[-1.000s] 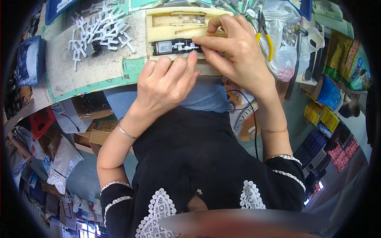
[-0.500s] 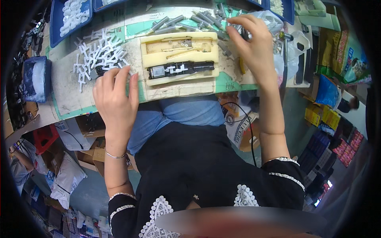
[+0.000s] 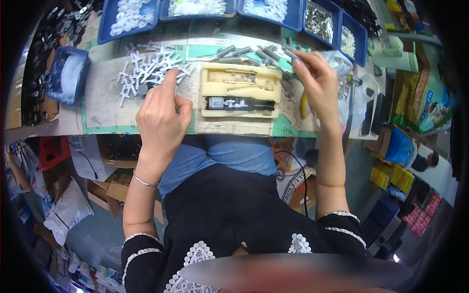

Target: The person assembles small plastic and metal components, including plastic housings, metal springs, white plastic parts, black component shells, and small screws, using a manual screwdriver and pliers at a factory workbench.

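Note:
My left hand point(image 3: 163, 117) is over the near left of the table, index finger stretched toward a pile of white branched plastic pieces point(image 3: 151, 68). Its other fingers curl, the thumb stands apart, and nothing shows in its grasp. My right hand point(image 3: 320, 85) pinches a short grey cylinder point(image 3: 293, 55) between thumb and fingertips, beside several similar grey cylinders point(image 3: 267, 54) lying at the back. Between my hands sits a cream plastic fixture point(image 3: 242, 73). In its near slot lies a long black housing point(image 3: 259, 105) with a silver block and small white parts in it.
Blue bins of small parts line the far edge, among them a bin of metal pieces point(image 3: 320, 22). A blue tray point(image 3: 68, 75) stands at the left. Yellow-handled tool point(image 3: 303, 105) and clear plastic bags point(image 3: 359, 105) lie at the right. Cardboard boxes point(image 3: 119, 193) are below the table.
The view has shifted, showing more bins at the back. My left hand now points its index finger with the others curled. My right fingers have closed on a grey cylinder.

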`<state>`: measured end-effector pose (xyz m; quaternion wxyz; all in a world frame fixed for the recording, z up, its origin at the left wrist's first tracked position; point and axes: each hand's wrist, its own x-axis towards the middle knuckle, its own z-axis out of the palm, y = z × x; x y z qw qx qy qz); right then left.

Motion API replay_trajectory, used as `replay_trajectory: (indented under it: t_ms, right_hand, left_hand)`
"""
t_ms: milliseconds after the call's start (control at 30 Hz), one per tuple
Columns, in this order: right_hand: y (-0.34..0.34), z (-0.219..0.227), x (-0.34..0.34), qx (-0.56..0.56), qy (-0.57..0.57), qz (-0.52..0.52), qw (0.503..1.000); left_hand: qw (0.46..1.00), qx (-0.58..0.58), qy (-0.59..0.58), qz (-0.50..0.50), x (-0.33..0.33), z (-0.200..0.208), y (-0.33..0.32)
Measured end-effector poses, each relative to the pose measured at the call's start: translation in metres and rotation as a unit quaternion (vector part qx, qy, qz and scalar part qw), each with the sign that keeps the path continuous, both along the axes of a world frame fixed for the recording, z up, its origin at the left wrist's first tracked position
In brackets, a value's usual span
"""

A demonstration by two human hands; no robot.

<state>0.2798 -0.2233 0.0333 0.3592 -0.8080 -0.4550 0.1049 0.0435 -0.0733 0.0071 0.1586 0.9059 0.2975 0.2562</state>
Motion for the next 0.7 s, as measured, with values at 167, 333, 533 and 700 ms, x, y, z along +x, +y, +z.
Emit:
replay_trajectory:
  t_ms: [167, 333, 533, 700]
  right_hand:
    - [0.011, -0.01, -0.018, 0.183, 0.335, -0.024, 0.924]
    - [0.01, -0.012, -0.019, 0.189, 0.347, -0.017, 0.919]
    - [0.011, -0.02, -0.012, 0.239, 0.268, 0.028, 0.933]
    - [0.015, -0.019, -0.01, 0.268, 0.223, -0.001, 0.937]
  left_hand:
    - [0.96, -0.239, -0.141, 0.022, -0.012, 0.013, 0.009]
    - [0.927, -0.292, -0.213, 0.095, -0.045, 0.032, 0.031]
    - [0.971, -0.006, -0.163, 0.173, -0.106, 0.064, 0.12]
    - [0.976, 0.197, 0.049, 0.078, -0.113, 0.055, 0.168]
